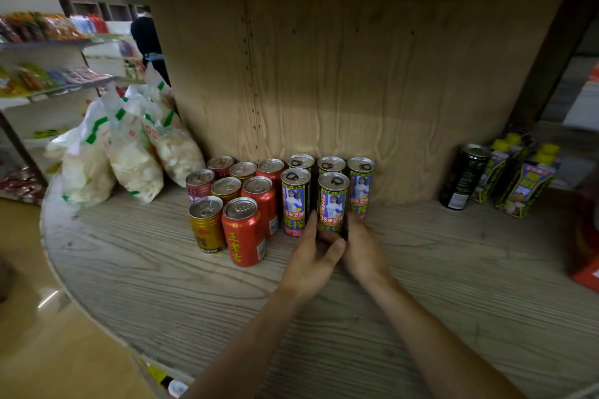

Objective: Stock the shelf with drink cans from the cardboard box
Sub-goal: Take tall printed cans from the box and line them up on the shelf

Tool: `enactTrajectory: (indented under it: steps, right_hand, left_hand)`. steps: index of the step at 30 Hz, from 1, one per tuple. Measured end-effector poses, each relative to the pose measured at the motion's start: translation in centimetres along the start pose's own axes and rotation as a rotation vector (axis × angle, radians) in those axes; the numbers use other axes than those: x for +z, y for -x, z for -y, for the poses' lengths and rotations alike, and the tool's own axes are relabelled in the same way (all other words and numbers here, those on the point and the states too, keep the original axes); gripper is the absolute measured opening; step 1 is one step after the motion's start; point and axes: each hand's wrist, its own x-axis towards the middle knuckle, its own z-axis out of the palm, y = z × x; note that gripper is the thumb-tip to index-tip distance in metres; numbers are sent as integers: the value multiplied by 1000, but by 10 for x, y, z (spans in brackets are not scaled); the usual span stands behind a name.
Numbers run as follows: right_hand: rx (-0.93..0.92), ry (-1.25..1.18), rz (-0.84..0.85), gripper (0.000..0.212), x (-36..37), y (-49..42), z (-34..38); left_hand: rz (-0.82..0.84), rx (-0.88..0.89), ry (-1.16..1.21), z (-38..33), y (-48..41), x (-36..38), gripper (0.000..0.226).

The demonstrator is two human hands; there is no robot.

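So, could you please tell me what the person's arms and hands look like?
The left forearm and right forearm are bare to the frame's edge, no sleeves in view. The left hand and right hand wear no gloves; no watch or bracelet shows.

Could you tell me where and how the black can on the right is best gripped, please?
Grip the black can round its middle, coming from the front-left: it stands upright, bare shelf lies on that side, and cartons crowd its right.
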Motion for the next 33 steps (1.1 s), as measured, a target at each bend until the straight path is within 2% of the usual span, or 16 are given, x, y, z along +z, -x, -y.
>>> enactTrajectory:
  steps: [3,13,19,24,27,30,33]
  right_hand:
    - [-24,4,-16,45,4,-2,-5]
    - [-35,-3,-25,59,9,-4,-7]
    - [-60,-18,-34,56,7,-1,-8]
    - [-44,7,-49,43,5,1,0]
    - [-14,42,-18,51,4,5,7]
    - [31,84,-1,62,2,10,5]
    - [28,251,40,59,-5,33,14]
  left_hand:
    - [-6,-15,-4,1,-1,1,113]
    - [-15,5,-40,3,-2,0,110]
    - [-9,15,-80,3,0,0,110]
    - [18,-19,-89,3,-4,-3,113]
    - [40,-31,-123,-13,8,-9,116]
    - [57,-25,-210,-33,31,-19,105]
    - [49,23,-340,-48,55,-30,74]
